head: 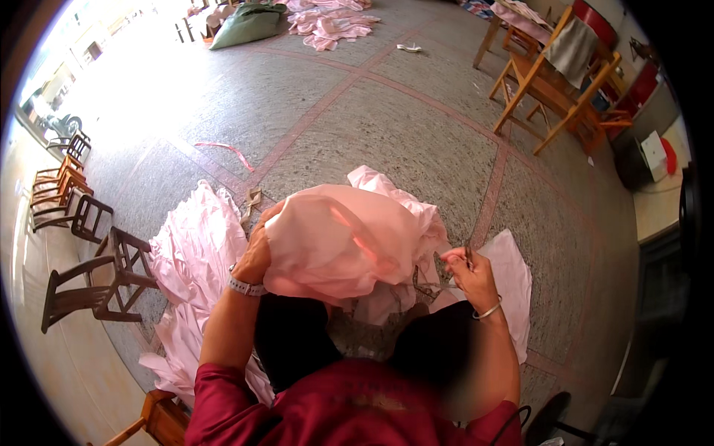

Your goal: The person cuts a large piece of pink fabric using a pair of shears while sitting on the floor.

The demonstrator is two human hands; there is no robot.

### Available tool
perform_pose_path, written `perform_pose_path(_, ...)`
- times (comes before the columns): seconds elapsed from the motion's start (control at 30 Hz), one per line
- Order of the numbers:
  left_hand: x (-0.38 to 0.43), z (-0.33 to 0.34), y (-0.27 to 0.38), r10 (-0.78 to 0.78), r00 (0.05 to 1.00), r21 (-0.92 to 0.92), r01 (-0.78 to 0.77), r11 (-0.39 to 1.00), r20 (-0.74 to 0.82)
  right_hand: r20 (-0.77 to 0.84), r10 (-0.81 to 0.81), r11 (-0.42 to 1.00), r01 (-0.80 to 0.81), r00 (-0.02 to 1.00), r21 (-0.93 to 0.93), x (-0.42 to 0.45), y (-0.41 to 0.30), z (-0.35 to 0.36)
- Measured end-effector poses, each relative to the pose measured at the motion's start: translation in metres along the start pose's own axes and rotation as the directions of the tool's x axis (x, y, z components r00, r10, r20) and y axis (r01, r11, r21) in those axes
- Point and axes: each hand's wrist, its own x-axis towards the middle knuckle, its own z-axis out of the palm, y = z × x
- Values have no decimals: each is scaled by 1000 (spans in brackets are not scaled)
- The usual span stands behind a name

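Note:
A pink cloth (334, 245) is held up in front of my lap, with light showing through it. My left hand (256, 253) grips its left edge, the fingers partly hidden behind the fabric. To the right of the cloth, my right hand (474, 276) is closed around a small dark metal tool (468, 256), which looks like scissors, mostly covered by the fingers. More pink fabric (195, 240) lies in a crumpled heap by my left arm. A flat pink piece (510, 290) is spread on the floor beyond my right wrist.
Wooden chairs (114, 273) line the left wall. A folding wooden chair (535, 83) with a grey cloth (572, 53) stands at the upper right. A red ribbon (228, 148) lies on the stone floor (424, 134). Farther off are a green sack (248, 25) and pink fabric piles (332, 25).

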Motion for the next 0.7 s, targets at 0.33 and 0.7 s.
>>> perform_pose_path(0.33,-16,24,16,98,995,223,-91,971,-22,38,-356,921,358,934,-154,17,19,93)
perform_pose_path(0.7,-17,3,24,108,989,152,-91,984,-105,-208,-260,936,193,943,-294,44,9,61)
